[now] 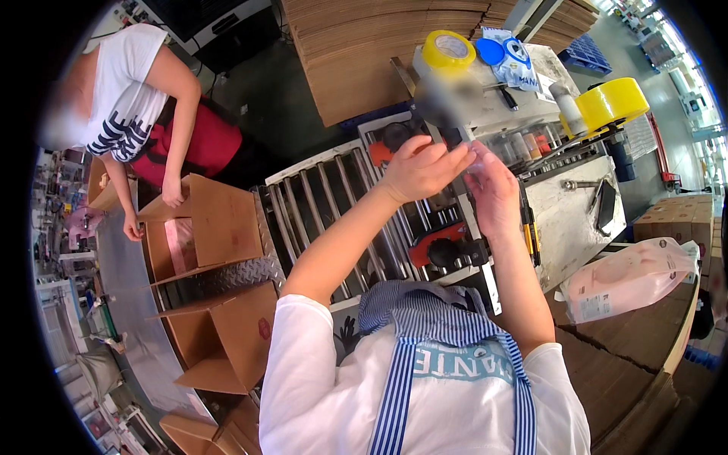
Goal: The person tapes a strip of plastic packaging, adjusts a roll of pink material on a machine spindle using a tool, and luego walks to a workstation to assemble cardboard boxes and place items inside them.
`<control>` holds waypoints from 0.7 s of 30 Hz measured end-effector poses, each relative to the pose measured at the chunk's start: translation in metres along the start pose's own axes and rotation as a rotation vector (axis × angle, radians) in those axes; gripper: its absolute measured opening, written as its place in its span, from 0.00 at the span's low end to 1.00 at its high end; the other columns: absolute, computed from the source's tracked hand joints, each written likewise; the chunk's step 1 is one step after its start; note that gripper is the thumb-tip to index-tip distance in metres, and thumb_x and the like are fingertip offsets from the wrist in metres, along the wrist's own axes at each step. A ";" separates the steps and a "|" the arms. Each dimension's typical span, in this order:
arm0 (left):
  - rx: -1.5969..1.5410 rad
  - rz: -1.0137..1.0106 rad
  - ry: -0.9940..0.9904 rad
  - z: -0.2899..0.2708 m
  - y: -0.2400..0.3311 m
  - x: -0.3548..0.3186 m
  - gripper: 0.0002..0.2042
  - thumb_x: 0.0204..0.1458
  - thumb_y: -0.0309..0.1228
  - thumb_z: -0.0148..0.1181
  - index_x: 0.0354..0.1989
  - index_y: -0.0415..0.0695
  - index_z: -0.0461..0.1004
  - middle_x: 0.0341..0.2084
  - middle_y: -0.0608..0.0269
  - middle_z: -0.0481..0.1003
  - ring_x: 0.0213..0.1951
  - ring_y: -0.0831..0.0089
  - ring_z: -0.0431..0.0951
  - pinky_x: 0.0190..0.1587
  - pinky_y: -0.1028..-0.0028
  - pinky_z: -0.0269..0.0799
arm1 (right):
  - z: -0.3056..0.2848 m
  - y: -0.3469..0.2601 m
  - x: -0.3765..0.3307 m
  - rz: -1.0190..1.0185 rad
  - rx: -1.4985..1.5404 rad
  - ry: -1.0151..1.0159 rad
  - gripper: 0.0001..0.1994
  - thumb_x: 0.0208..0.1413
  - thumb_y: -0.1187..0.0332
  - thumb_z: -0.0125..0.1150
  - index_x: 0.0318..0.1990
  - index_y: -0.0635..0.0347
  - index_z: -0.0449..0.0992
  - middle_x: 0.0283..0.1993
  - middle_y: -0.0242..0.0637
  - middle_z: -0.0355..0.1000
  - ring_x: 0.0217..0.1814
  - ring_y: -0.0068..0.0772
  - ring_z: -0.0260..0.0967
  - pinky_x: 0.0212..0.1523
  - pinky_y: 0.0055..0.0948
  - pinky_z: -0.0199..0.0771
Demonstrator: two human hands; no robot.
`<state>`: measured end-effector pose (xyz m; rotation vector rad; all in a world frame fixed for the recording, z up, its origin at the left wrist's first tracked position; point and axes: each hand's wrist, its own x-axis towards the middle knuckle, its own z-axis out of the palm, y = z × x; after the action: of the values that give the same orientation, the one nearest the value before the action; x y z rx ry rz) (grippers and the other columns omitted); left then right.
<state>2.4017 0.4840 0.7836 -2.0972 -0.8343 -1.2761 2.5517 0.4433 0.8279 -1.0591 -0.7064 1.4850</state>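
My left hand and my right hand meet in front of me, above the edge of the roller conveyor. Both have their fingers bent inward, the tips pinched close together. Whatever lies between the fingertips is too small and pale to make out. Just beyond them is a blurred dark shape whose kind cannot be told. Under my hands, orange and black clamp-like parts sit on the conveyor. A yellow tape roll on a dispenser stands to the right of my right hand.
On the left a co-worker reaches into a cardboard box; another box stands nearer. The worktable holds a second yellow tape roll, a blue-white packet and a wrench. A plastic-wrapped package lies at right.
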 end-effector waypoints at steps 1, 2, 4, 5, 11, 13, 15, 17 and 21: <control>-0.003 0.021 -0.033 -0.001 -0.004 0.001 0.14 0.39 0.32 0.58 0.38 0.54 0.77 0.40 0.81 0.71 0.35 0.81 0.65 0.46 0.74 0.59 | 0.000 -0.001 0.000 -0.003 0.049 -0.041 0.18 0.55 0.63 0.55 0.51 0.62 0.69 0.46 0.31 0.71 0.44 0.21 0.67 0.47 0.24 0.63; -0.003 0.046 -0.062 -0.002 -0.007 0.002 0.15 0.39 0.32 0.58 0.40 0.54 0.77 0.41 0.80 0.70 0.35 0.80 0.65 0.46 0.74 0.60 | 0.002 0.001 0.001 -0.004 0.047 -0.040 0.18 0.55 0.63 0.55 0.51 0.62 0.69 0.46 0.31 0.71 0.44 0.21 0.67 0.47 0.24 0.63; 0.001 0.035 -0.055 0.002 -0.006 -0.005 0.15 0.40 0.33 0.58 0.41 0.53 0.76 0.42 0.81 0.70 0.37 0.81 0.65 0.46 0.73 0.60 | 0.006 0.004 0.004 -0.030 0.013 0.011 0.19 0.56 0.62 0.54 0.51 0.63 0.69 0.47 0.34 0.71 0.47 0.24 0.67 0.50 0.26 0.64; 0.004 0.033 -0.073 0.000 -0.005 -0.005 0.15 0.40 0.33 0.57 0.41 0.53 0.76 0.42 0.81 0.70 0.38 0.82 0.65 0.46 0.74 0.60 | 0.004 0.008 0.008 -0.037 0.000 0.029 0.18 0.57 0.61 0.53 0.51 0.63 0.69 0.47 0.35 0.71 0.48 0.25 0.67 0.49 0.27 0.65; -0.238 -0.074 -0.360 -0.012 -0.005 -0.010 0.24 0.41 0.28 0.57 0.52 0.52 0.69 0.54 0.72 0.64 0.54 0.73 0.64 0.58 0.57 0.52 | -0.001 0.010 0.010 -0.010 -0.063 0.076 0.15 0.57 0.62 0.53 0.49 0.59 0.72 0.46 0.31 0.72 0.44 0.19 0.68 0.44 0.22 0.65; -0.601 -0.362 -0.490 -0.018 0.005 -0.010 0.32 0.38 0.28 0.61 0.58 0.48 0.62 0.62 0.57 0.54 0.60 0.63 0.59 0.61 0.51 0.43 | -0.003 0.008 0.014 -0.025 -0.108 0.064 0.14 0.57 0.62 0.53 0.47 0.58 0.73 0.46 0.29 0.72 0.44 0.18 0.67 0.43 0.22 0.65; -0.619 -0.409 -0.452 -0.009 0.012 -0.019 0.35 0.37 0.28 0.62 0.60 0.49 0.59 0.63 0.55 0.49 0.61 0.60 0.56 0.60 0.48 0.44 | -0.005 0.007 0.019 -0.037 -0.152 0.042 0.13 0.57 0.62 0.54 0.46 0.57 0.74 0.45 0.28 0.72 0.43 0.17 0.67 0.42 0.21 0.64; -0.615 -0.457 -0.415 -0.002 0.020 -0.020 0.36 0.39 0.28 0.61 0.61 0.48 0.56 0.64 0.48 0.46 0.63 0.54 0.52 0.60 0.49 0.47 | -0.012 0.007 0.025 -0.090 -0.273 0.062 0.13 0.56 0.62 0.56 0.44 0.58 0.75 0.43 0.27 0.73 0.41 0.16 0.67 0.40 0.20 0.65; -0.829 -1.054 0.209 0.016 0.026 -0.042 0.33 0.41 0.23 0.57 0.60 0.37 0.54 0.62 0.48 0.52 0.58 0.56 0.61 0.61 0.64 0.53 | -0.053 0.010 0.038 -0.132 -0.204 0.265 0.13 0.54 0.65 0.59 0.43 0.63 0.76 0.39 0.31 0.74 0.38 0.18 0.69 0.38 0.19 0.67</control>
<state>2.4149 0.4684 0.7358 -1.9981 -1.6075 -2.7054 2.5959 0.4719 0.7877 -1.3108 -0.7334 1.1509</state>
